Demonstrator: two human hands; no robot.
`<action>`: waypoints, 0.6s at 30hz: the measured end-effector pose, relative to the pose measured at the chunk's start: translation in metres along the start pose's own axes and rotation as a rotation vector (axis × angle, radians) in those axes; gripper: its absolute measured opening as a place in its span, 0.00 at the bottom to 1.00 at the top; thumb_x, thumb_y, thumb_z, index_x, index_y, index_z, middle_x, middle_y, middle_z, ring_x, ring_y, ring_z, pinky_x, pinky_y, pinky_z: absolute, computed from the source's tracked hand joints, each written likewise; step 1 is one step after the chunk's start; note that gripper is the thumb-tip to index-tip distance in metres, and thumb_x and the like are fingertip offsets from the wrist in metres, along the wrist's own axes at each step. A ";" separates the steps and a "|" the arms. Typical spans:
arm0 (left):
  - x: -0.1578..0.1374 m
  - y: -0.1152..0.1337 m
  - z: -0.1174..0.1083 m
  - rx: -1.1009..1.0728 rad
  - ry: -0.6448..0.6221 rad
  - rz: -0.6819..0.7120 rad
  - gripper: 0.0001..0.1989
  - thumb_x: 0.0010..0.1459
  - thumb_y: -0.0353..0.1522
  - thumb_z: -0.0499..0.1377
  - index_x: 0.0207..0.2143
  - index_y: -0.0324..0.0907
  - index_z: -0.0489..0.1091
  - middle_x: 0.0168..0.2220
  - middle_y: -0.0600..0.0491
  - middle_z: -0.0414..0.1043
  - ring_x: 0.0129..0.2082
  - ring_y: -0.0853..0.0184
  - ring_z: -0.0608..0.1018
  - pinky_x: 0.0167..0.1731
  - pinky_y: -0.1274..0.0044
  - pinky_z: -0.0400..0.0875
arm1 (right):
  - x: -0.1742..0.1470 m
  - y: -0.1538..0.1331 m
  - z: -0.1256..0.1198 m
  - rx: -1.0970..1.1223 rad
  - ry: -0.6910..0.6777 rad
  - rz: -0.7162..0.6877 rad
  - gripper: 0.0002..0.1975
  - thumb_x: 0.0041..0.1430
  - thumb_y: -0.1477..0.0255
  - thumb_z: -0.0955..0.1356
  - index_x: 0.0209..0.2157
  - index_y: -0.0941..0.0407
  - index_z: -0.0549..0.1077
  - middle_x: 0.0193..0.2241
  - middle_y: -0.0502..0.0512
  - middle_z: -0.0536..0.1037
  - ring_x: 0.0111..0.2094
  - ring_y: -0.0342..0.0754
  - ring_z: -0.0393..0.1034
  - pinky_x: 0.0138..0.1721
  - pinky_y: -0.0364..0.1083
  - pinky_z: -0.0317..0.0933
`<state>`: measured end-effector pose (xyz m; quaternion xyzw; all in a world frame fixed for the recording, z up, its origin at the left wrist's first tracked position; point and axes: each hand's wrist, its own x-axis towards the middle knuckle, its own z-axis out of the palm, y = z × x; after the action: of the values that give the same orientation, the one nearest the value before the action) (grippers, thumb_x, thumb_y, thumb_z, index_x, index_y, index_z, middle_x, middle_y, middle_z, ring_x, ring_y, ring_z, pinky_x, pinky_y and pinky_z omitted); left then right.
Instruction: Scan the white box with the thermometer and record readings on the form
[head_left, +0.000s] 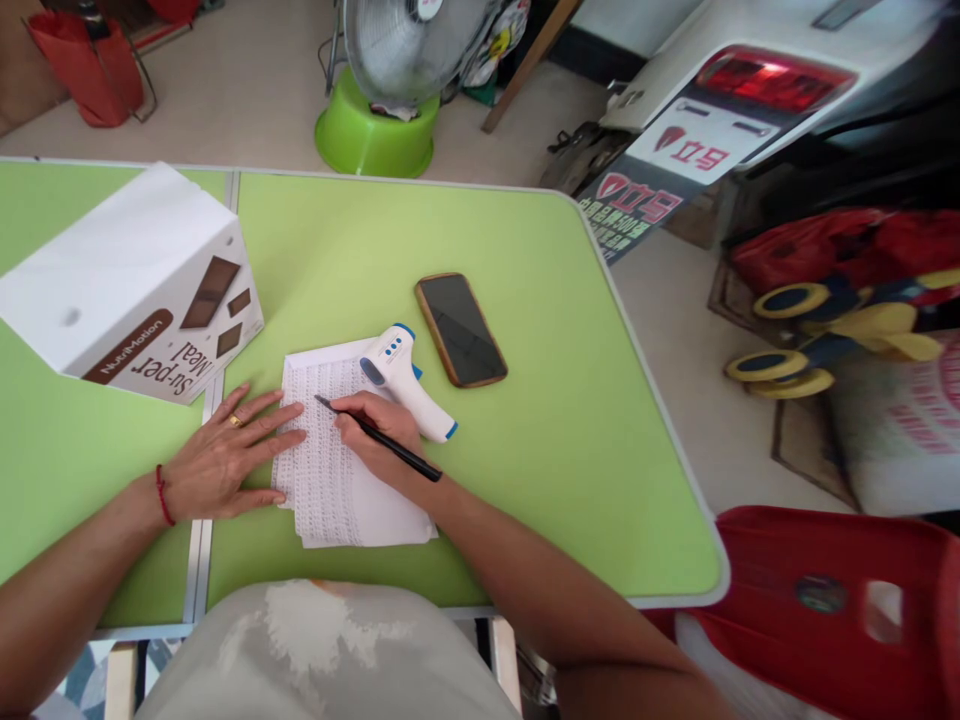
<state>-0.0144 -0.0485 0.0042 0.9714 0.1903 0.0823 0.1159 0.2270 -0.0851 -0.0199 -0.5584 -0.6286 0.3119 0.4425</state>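
Observation:
My right hand (384, 432) grips a black pen (397, 452), its tip over the upper middle of a sheet of paper (324, 470). Rows of small handwriting cover the left part of that sheet, and other sheets seem to lie under it. Spread flat, my left hand (244, 447) rests with its fingertips on the paper's left edge; a ring and a red bracelet are on it. A white and blue infrared thermometer (411, 385) lies on the paper's upper right corner, just beyond my right hand. Farther right is a phone (461, 330) with a dark screen and brown case.
A white carton (127, 290) stands on the left of the green table (585, 450). Past the far edge, a fan (420, 50) sits on a green tub (375, 135). A red plastic chair (795, 545) touches the near right corner area. A white vehicle rear (675, 90) is behind.

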 end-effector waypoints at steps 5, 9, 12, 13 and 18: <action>0.000 0.000 0.000 0.014 0.003 0.006 0.31 0.66 0.51 0.48 0.62 0.40 0.59 0.66 0.45 0.54 0.67 0.51 0.53 0.65 0.54 0.42 | 0.000 0.000 0.002 -0.005 0.024 -0.021 0.07 0.55 0.73 0.64 0.33 0.54 0.75 0.27 0.50 0.79 0.25 0.43 0.71 0.28 0.43 0.68; 0.000 0.000 0.000 0.011 -0.007 -0.007 0.31 0.65 0.51 0.49 0.62 0.42 0.59 0.66 0.45 0.55 0.67 0.51 0.54 0.65 0.54 0.43 | 0.000 0.001 0.003 -0.020 0.034 -0.027 0.07 0.54 0.74 0.64 0.33 0.54 0.75 0.26 0.50 0.78 0.25 0.43 0.71 0.28 0.43 0.68; 0.000 0.000 0.000 0.006 -0.003 -0.003 0.31 0.65 0.51 0.49 0.62 0.41 0.59 0.66 0.44 0.56 0.67 0.51 0.55 0.65 0.53 0.43 | -0.001 0.001 0.001 -0.019 0.034 -0.030 0.07 0.53 0.75 0.64 0.31 0.54 0.75 0.25 0.50 0.78 0.24 0.43 0.70 0.27 0.43 0.67; 0.000 0.000 0.000 0.003 0.002 0.000 0.31 0.65 0.51 0.49 0.62 0.41 0.59 0.66 0.44 0.55 0.67 0.51 0.55 0.65 0.53 0.43 | -0.001 0.001 0.001 -0.019 0.034 -0.030 0.07 0.53 0.75 0.64 0.31 0.54 0.75 0.25 0.49 0.78 0.23 0.43 0.70 0.27 0.43 0.67; 0.000 -0.001 0.000 -0.019 0.001 -0.007 0.32 0.64 0.52 0.50 0.63 0.43 0.57 0.66 0.44 0.55 0.67 0.50 0.55 0.65 0.52 0.43 | -0.001 -0.001 0.000 -0.010 0.000 0.000 0.07 0.53 0.74 0.65 0.31 0.53 0.75 0.24 0.49 0.78 0.23 0.43 0.70 0.27 0.43 0.67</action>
<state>-0.0148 -0.0480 0.0035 0.9695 0.1932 0.0839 0.1251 0.2263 -0.0864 -0.0198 -0.5605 -0.6302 0.3089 0.4396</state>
